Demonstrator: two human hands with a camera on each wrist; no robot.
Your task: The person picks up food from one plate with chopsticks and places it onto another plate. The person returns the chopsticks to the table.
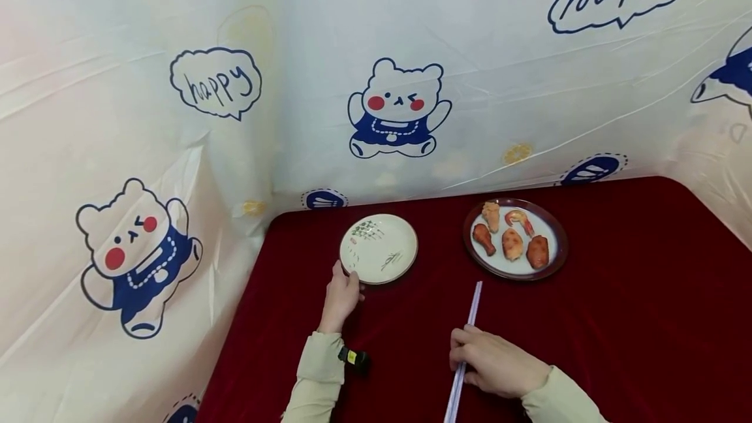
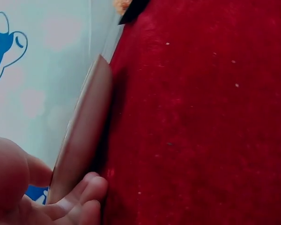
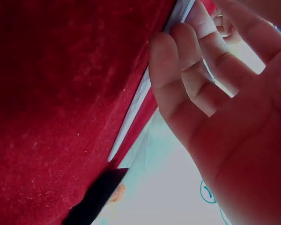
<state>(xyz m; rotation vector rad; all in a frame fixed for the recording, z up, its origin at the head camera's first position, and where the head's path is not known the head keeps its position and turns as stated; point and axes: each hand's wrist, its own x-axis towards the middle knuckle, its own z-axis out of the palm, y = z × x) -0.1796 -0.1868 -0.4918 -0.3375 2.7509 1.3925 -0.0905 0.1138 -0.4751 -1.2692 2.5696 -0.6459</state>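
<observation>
In the head view, my left hand (image 1: 342,299) grips the near left rim of a round white plate (image 1: 376,250) with a painted plant pattern. Thumb above and fingers beneath the rim show in the left wrist view, where the plate (image 2: 86,122) is seen edge-on, close to the cloth. My right hand (image 1: 499,361) holds a pair of pale lilac chopsticks (image 1: 474,305), their tips pointing away toward the back. From the right wrist view, fingertips of the right hand (image 3: 215,108) meet the chopsticks (image 3: 131,115) low over the cloth.
Farther right stands a dark-rimmed plate (image 1: 562,250) bearing several food pieces, among them a shrimp (image 1: 519,219), a drumstick (image 1: 484,238) and a browned piece (image 1: 537,252). Dark red cloth (image 1: 634,318) covers the table. A printed pale curtain (image 1: 499,51) rises behind and at the sides.
</observation>
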